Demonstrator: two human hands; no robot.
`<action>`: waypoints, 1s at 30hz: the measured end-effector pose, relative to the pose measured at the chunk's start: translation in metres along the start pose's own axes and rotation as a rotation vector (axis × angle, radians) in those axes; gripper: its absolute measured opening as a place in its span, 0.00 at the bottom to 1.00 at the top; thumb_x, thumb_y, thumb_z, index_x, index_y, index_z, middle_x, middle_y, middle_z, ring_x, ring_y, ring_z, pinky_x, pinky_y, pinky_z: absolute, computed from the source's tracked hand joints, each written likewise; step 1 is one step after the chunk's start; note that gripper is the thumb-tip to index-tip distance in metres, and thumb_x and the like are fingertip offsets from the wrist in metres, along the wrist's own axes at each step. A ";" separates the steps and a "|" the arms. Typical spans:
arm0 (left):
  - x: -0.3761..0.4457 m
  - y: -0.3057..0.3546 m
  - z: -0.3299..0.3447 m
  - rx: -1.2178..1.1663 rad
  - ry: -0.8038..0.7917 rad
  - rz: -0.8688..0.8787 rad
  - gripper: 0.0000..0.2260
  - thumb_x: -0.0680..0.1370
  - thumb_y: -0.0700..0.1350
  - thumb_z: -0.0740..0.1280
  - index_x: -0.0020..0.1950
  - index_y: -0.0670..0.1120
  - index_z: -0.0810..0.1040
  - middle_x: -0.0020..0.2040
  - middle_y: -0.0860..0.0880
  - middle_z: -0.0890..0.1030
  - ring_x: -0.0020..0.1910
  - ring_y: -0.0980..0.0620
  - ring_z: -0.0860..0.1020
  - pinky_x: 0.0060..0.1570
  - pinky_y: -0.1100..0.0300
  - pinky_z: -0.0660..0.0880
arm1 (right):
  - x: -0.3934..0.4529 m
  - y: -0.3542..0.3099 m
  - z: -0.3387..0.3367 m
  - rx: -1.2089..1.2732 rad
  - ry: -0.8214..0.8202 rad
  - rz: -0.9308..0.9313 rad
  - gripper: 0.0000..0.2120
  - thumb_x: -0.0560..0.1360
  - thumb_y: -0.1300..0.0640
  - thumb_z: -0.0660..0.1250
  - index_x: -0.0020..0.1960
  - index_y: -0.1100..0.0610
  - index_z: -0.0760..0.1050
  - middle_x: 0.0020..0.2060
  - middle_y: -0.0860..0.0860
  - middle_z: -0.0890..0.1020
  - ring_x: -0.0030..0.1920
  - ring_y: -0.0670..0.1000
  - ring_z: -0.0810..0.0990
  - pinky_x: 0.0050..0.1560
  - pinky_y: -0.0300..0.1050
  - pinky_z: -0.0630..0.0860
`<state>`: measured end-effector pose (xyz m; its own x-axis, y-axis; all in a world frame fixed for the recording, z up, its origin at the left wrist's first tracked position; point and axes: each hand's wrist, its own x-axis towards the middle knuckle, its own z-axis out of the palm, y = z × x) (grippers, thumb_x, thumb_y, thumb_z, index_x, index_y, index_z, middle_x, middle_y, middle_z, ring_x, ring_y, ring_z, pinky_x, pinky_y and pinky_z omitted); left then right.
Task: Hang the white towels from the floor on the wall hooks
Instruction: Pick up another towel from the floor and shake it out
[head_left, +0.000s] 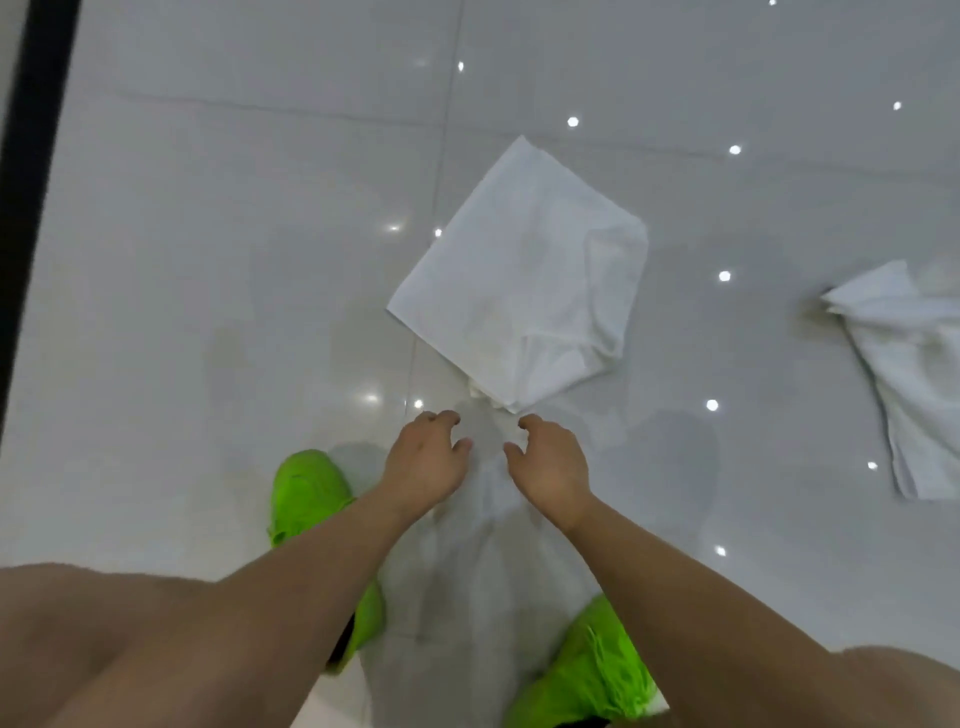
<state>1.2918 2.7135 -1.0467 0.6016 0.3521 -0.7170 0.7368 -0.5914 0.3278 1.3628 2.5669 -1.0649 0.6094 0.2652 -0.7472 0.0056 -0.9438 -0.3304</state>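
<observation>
Here: white towel (519, 280) flat on glossy tiled floor (208, 260), near corner just ahead of both hands. Second towel (904, 374) crumpled far right. Left hand (426, 462), right hand (550, 462) loosely curled, empty. Best to pinch near corner, lift clear of green shoes (311, 493).

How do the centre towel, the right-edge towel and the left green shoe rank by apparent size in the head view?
1. Centre towel
2. Right-edge towel, cut off by the frame, so unsure
3. Left green shoe, partly hidden by an arm
</observation>
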 end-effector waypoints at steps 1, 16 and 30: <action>0.017 -0.008 0.011 0.005 0.002 0.000 0.19 0.79 0.52 0.62 0.69 0.47 0.73 0.63 0.44 0.76 0.61 0.44 0.75 0.59 0.56 0.69 | 0.021 0.001 0.012 -0.022 0.057 -0.006 0.22 0.78 0.48 0.64 0.69 0.54 0.69 0.57 0.55 0.78 0.59 0.57 0.76 0.57 0.50 0.74; 0.039 0.005 0.010 0.015 0.034 0.121 0.15 0.79 0.49 0.62 0.64 0.45 0.76 0.57 0.44 0.76 0.56 0.44 0.76 0.51 0.59 0.68 | 0.046 -0.004 -0.004 0.137 0.349 -0.109 0.09 0.78 0.58 0.61 0.42 0.59 0.77 0.38 0.53 0.77 0.40 0.55 0.77 0.39 0.44 0.66; -0.279 0.268 -0.290 0.095 0.139 0.539 0.19 0.78 0.51 0.65 0.68 0.49 0.73 0.63 0.48 0.76 0.60 0.48 0.76 0.56 0.60 0.68 | -0.319 -0.107 -0.343 0.645 0.674 0.023 0.07 0.80 0.57 0.58 0.50 0.51 0.75 0.30 0.45 0.76 0.32 0.43 0.75 0.33 0.38 0.66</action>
<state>1.4105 2.6669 -0.5805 0.9248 0.0706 -0.3740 0.2871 -0.7744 0.5639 1.4400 2.5160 -0.5935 0.9365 -0.1131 -0.3318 -0.3303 -0.6017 -0.7272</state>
